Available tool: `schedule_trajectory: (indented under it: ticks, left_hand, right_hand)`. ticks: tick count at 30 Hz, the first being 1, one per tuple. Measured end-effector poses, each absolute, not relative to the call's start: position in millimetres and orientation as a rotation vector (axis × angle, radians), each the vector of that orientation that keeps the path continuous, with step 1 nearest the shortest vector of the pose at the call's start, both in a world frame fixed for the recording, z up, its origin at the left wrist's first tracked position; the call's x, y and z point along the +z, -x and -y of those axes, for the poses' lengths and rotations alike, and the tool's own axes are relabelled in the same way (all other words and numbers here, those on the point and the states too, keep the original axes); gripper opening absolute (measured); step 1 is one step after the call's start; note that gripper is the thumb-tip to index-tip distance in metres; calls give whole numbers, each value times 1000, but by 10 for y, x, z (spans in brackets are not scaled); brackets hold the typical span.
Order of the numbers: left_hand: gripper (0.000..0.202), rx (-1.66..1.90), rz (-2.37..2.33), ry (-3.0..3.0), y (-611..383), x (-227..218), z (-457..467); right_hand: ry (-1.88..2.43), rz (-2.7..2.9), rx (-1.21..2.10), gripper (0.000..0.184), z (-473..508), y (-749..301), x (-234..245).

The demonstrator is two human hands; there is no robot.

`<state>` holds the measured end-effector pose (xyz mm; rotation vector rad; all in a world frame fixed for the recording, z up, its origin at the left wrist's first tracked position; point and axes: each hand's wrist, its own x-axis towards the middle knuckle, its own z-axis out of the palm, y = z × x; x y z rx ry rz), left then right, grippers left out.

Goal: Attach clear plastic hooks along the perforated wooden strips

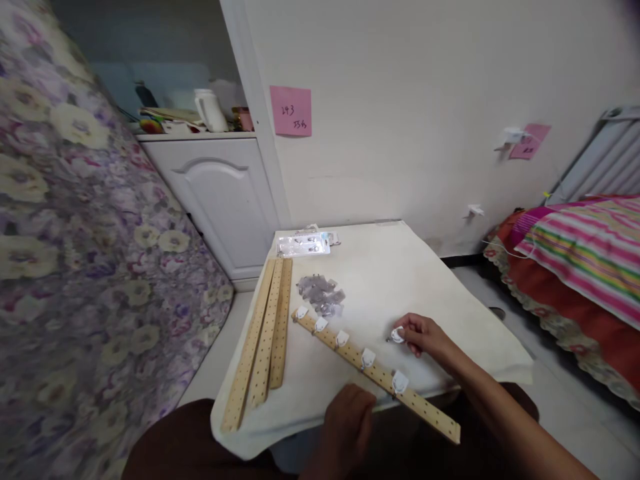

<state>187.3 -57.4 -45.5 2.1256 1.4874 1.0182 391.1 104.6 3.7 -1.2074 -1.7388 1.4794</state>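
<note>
My right hand [420,333] pinches a small white tag [397,335] with a thin loop and a dark metal tip, held over the table to the right of a wooden strip. My left hand [350,413] is closed, with its fingers curled, by the near side of that strip; anything inside it is hidden. The light wooden strip [425,408] has rows of holes and lies at a slant, its near end jutting past the table edge. Several white tags, such as the nearest attached tag [400,381], are spaced along it. Behind its far end lies a pile of small clear packets [317,290].
More perforated wooden strips [279,333] lie along the left side of the cloth-covered table [400,267]. A clear blister pack [303,245] is at the back. A floral curtain [100,267] hangs on the left; a bed [590,247] stands on the right.
</note>
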Motion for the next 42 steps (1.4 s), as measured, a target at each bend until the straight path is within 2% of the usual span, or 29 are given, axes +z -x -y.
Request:
schedule_trajectory:
  ticks: [5, 9, 14, 21, 42]
  left_hand:
    - [19, 915, -1447, -1655, -2033, -264, 646]
    - [24, 722, -1204, -1227, -2300, -406, 667]
    - [46, 721, -960, -799, -2614, -550, 566]
    - [42, 730, -808, -471, -2802, -486, 420]
    - [36, 745, -790, -373, -2839, -503, 405]
  right_hand:
    - [1156, 1514, 1639, 27, -671, -4248, 47]
    - [1196, 1430, 1698, 29, -416, -4527, -64]
    - [1212, 1417, 1684, 33, -213, -4656, -190]
    - [1144, 1424, 1608, 25, -120, -4589, -254]
    - [1207, 1450, 1556, 22, -89, -4526, -267]
